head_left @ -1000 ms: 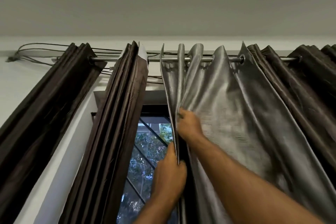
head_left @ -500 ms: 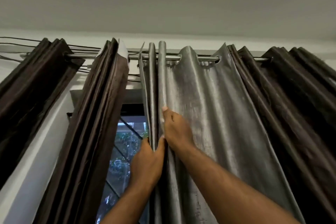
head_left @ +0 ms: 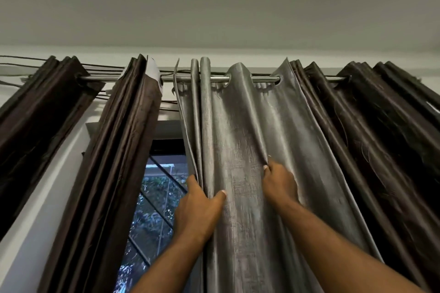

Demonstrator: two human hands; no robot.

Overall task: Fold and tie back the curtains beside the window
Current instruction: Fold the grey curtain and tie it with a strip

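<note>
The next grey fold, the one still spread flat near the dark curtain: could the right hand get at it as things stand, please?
Probably yes: the right hand already pinches the grey curtain beside that fold, with nothing between.

Grey shiny curtain (head_left: 240, 140) hangs from the rod by eyelets, left edge bunched into narrow pleats. Dark brown curtains (head_left: 123, 150) hang gathered on both sides.

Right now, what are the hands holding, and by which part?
Both hold the grey curtain. The left hand clamps its gathered pleats at the window-side edge; the right hand pinches the next fold further right.
</note>
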